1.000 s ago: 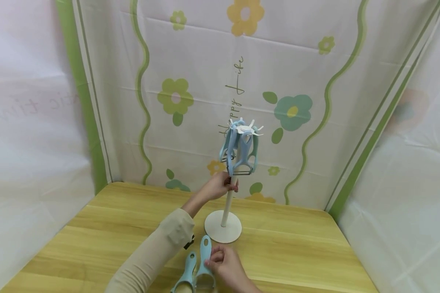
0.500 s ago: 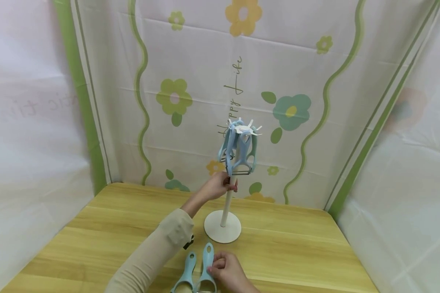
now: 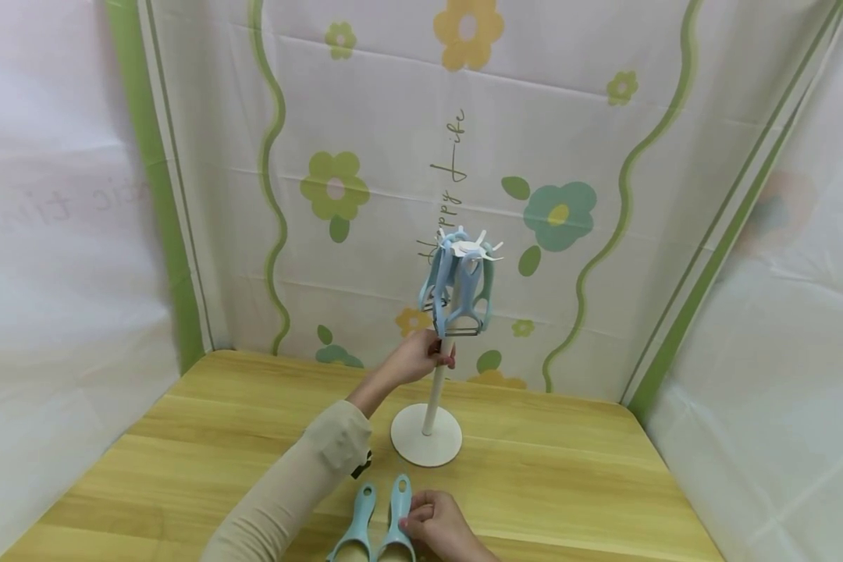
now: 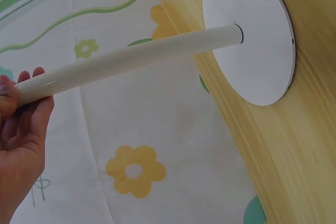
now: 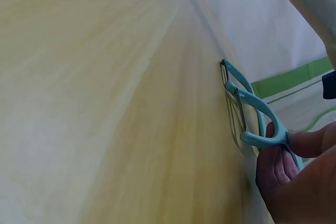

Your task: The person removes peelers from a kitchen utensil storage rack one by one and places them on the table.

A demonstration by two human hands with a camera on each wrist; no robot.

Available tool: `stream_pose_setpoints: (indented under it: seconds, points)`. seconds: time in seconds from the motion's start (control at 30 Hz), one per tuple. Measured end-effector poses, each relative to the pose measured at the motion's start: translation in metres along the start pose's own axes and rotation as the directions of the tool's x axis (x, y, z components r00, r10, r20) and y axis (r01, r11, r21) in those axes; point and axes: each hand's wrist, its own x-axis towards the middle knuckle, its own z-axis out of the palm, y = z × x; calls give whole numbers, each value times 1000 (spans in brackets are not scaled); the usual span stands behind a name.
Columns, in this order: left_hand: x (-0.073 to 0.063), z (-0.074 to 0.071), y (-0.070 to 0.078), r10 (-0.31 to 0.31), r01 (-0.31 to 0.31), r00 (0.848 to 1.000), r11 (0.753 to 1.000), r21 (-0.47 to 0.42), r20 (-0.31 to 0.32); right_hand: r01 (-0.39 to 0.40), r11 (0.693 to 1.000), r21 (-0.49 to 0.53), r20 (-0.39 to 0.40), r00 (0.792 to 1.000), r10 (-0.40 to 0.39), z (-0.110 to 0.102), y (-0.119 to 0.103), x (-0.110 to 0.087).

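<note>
My left hand (image 3: pixel 417 357) grips the white pole (image 4: pixel 131 59) of an upright stand, just under the peelers hung on its hooks. Several blue and green peelers (image 3: pixel 467 293) dangle from the white hook ring (image 3: pixel 467 248) at the top. With thumb and fingers, my right hand (image 3: pixel 442 523) pinches a light blue peeler (image 3: pixel 400 503) by its handle, near the table's front. In the right wrist view this peeler (image 5: pixel 270 116) shows its blade, close over the wood. A second light blue peeler (image 3: pixel 361 515) lies just left of it on the table.
The stand's round white base (image 3: pixel 426 449) rests on the wooden table (image 3: pixel 555 476). A floral curtain (image 3: pixel 393 101) rises behind the table's back edge, and plain white cloth (image 3: pixel 801 375) hangs on the sides. My left forearm sleeve (image 3: pixel 288 476) crosses the table's front left.
The peeler in my right hand has moved down toward the table's front edge and now lines up beside the other one. My left hand keeps its hold on the pole.
</note>
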Motion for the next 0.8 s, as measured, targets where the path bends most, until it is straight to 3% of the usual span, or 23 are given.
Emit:
stream_pose_setpoints:
  seconds: [0.8]
  points:
    - [1, 0, -1, 15, -15, 1000, 1000, 0, -7, -12, 999, -52, -23, 1000, 11, -2, 0, -2]
